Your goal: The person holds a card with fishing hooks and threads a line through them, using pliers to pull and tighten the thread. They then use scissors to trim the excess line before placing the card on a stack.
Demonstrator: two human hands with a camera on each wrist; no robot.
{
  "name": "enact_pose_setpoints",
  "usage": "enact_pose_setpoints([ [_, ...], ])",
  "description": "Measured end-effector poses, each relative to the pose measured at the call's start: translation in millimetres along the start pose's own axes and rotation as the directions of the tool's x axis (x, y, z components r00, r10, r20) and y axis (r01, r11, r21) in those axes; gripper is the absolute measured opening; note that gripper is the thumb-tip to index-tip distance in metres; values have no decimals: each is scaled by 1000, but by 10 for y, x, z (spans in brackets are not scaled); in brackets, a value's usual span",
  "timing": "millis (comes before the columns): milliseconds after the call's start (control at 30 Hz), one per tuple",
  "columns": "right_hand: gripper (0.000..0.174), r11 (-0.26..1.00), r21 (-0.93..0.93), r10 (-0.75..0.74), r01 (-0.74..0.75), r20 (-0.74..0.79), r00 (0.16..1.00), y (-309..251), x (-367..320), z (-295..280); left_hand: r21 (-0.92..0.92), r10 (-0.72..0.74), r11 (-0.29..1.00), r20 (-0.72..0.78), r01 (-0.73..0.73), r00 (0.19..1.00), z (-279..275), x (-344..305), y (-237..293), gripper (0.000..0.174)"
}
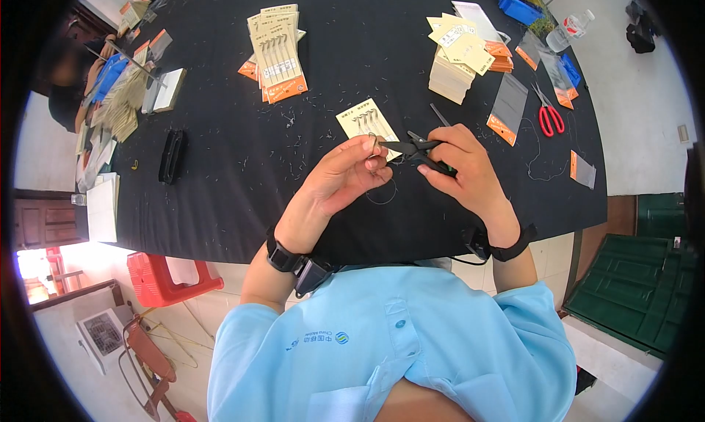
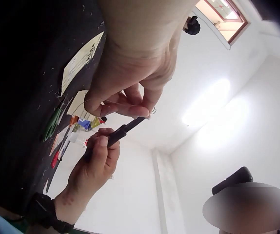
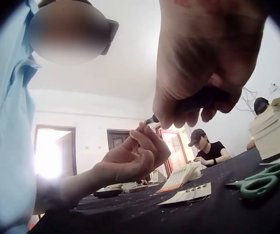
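Note:
My left hand [image 1: 344,171] pinches a small fish hook [image 2: 153,111] between thumb and fingertips, with a thin line trailing over its fingers and looping below. In my right hand [image 1: 470,165] is a pair of black pliers [image 1: 416,149], fingers curled round the handles. The plier tips meet the left fingertips at the hook; the fingers partly hide that spot. Just beyond both hands, a cream card [image 1: 365,118] with several hooks mounted on it lies on the black cloth. Green-handled scissors [image 3: 263,185] lie near it, mostly covered by the right hand in the head view.
Stacks of hook cards [image 1: 277,55] and blank cards [image 1: 449,77] stand farther back. Red scissors [image 1: 549,118], clear packets [image 1: 508,106] and a bottle [image 1: 571,30] lie right. A black case [image 1: 172,156] is left. Other people sit across the table.

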State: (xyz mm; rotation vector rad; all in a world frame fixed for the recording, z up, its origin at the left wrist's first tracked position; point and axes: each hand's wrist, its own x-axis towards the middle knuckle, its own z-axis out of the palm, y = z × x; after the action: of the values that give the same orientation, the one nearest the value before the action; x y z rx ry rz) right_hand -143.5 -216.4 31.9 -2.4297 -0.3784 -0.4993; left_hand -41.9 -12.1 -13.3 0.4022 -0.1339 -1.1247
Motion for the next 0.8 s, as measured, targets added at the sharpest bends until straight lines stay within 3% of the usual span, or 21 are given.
enact_pose_setpoints([
  [67, 21, 1000, 3, 7, -7, 5, 1000, 13, -3, -14, 7, 5, 1000, -2, -5, 1000, 17, -4, 10, 11],
  [200, 19, 966, 33, 257, -255, -142, 956, 143, -98, -157, 3, 68, 998, 22, -68, 997, 21, -31, 86, 12],
  [267, 20, 966, -16, 252, -256, -144, 957, 200, -153, -283, 11, 76, 997, -5, -76, 997, 13, -34, 91, 12],
  [333, 20, 894, -42, 441, -447, -104, 891, 271, -238, -353, 45, 19, 999, -33, -18, 999, 22, -23, 66, 11],
  [467, 21, 789, -238, 538, -566, -174, 825, 531, -465, -267, 41, 34, 999, -29, -32, 999, 36, -23, 49, 11],
  [600, 21, 742, -398, 511, -540, -187, 839, 688, -604, -200, 56, 35, 998, -41, -32, 999, 43, -14, 39, 10],
  [667, 20, 695, -585, 304, -418, -287, 908, 619, -538, -205, 61, 32, 998, -49, -29, 998, 43, -5, 34, 10],
  [800, 16, 823, -441, 255, -357, -274, 927, 438, -373, -143, 70, 28, 997, -38, -25, 999, 26, -5, 18, 10],
])
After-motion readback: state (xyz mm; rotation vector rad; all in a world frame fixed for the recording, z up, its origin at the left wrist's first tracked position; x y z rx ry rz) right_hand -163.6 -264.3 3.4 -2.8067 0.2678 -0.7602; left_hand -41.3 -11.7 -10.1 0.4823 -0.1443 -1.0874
